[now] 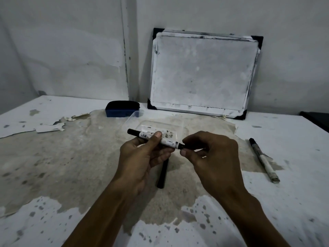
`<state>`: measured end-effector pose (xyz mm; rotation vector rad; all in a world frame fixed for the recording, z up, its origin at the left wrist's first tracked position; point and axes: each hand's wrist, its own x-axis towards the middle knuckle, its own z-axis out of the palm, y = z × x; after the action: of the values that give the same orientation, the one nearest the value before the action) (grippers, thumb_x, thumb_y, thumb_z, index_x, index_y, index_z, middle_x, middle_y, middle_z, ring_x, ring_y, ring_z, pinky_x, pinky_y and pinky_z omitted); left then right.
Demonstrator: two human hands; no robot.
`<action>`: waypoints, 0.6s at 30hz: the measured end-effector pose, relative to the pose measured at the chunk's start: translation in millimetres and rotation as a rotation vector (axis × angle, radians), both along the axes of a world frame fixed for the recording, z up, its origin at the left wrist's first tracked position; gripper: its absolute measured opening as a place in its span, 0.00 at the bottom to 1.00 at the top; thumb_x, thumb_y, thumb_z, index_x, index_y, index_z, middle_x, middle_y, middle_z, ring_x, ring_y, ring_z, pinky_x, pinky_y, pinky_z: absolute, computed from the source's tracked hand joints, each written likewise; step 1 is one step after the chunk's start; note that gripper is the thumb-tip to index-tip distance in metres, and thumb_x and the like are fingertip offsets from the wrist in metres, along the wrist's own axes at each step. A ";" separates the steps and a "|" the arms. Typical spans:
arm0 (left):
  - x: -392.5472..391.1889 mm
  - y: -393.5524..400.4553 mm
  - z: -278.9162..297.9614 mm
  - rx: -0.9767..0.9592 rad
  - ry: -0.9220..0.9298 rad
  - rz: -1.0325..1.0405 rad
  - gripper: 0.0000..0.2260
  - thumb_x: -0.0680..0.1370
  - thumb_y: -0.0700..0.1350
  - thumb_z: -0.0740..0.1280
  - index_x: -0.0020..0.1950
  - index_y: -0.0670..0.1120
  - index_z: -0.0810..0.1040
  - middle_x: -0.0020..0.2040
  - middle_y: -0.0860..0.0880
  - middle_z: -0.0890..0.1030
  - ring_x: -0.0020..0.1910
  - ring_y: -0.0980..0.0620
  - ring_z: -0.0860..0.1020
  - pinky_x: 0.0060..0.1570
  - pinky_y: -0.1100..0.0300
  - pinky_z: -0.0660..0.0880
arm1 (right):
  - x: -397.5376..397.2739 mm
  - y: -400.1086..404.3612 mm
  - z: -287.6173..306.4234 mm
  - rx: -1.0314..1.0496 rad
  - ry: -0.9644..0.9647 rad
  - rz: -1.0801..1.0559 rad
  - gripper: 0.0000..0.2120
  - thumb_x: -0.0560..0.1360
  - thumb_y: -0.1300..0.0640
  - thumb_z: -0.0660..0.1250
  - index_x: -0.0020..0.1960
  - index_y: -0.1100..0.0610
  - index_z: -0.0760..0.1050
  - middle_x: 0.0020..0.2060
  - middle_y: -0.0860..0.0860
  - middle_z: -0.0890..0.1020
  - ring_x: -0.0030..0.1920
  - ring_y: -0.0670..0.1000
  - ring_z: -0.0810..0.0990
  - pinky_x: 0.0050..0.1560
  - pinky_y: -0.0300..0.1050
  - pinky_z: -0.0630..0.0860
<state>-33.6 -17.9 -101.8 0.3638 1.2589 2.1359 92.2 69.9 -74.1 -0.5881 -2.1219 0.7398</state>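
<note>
As left hand (142,157) grips, smooth cylindrical marker (169,142)

Your forearms: bare skin from elbow to wrist. Your left hand (142,157) and right hand (213,157) are likewise bare, with slender fingers (195,139) and nails trimmed short, plain and unpainted.
</note>
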 end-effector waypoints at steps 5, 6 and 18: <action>0.6 0.2 -3.1 -0.025 0.119 0.014 0.08 0.76 0.42 0.72 0.51 0.37 0.81 0.41 0.39 0.88 0.38 0.43 0.87 0.34 0.60 0.82 | 0.7 -1.7 -2.6 0.023 0.033 -0.005 0.11 0.62 0.63 0.81 0.41 0.54 0.84 0.34 0.44 0.84 0.35 0.39 0.83 0.38 0.24 0.75; 0.6 0.0 -3.9 -0.022 0.133 0.015 0.08 0.76 0.42 0.72 0.51 0.37 0.81 0.41 0.40 0.88 0.37 0.44 0.87 0.34 0.60 0.82 | 0.8 -1.5 -2.9 0.013 0.047 0.002 0.10 0.62 0.64 0.81 0.40 0.54 0.84 0.33 0.43 0.83 0.36 0.39 0.83 0.36 0.24 0.75; 1.7 -5.3 -3.9 0.027 0.313 -0.023 0.10 0.70 0.47 0.74 0.48 0.43 0.83 0.40 0.41 0.88 0.37 0.45 0.87 0.35 0.58 0.82 | 5.2 8.6 -2.2 -0.743 0.197 0.226 0.09 0.61 0.74 0.77 0.35 0.66 0.79 0.28 0.62 0.84 0.29 0.59 0.85 0.28 0.41 0.79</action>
<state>-31.9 -23.2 -105.8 0.7437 1.3872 2.1353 97.4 78.4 -76.3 -0.6215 -1.7084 1.6683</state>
